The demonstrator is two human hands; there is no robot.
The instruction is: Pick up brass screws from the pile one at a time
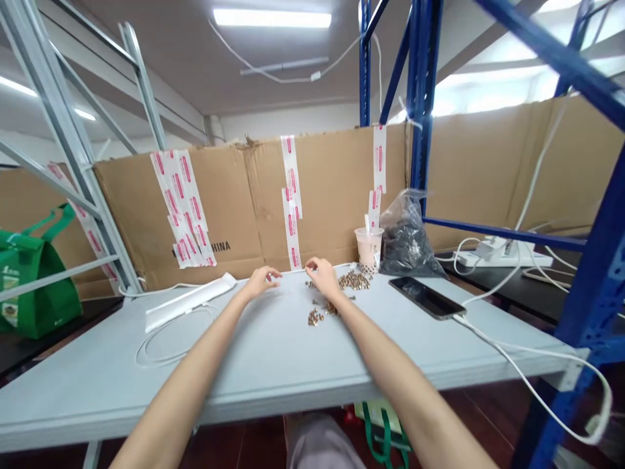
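My left hand (262, 282) hovers over the middle of the grey table (273, 352), with its thumb and fingers curved and apart. Nothing shows between them. My right hand (322, 277) is a little to the right, its fingertips turned towards the left hand and loosely parted; no object can be made out in it. Beside and behind the right hand lies a pile of small brass-coloured metal pieces (355, 281). A smaller cluster of such pieces (315, 318) rests nearer to me, partly hidden by my right wrist. Their exact kind is too small to tell.
A bubble tea cup (368, 249) stands at the back beside a clear bag of dark pieces (409, 247). To the right lies a phone (427, 297) with a white cable. A long white bar (190, 303) and cable lie left. Cardboard (332, 195) walls the back.
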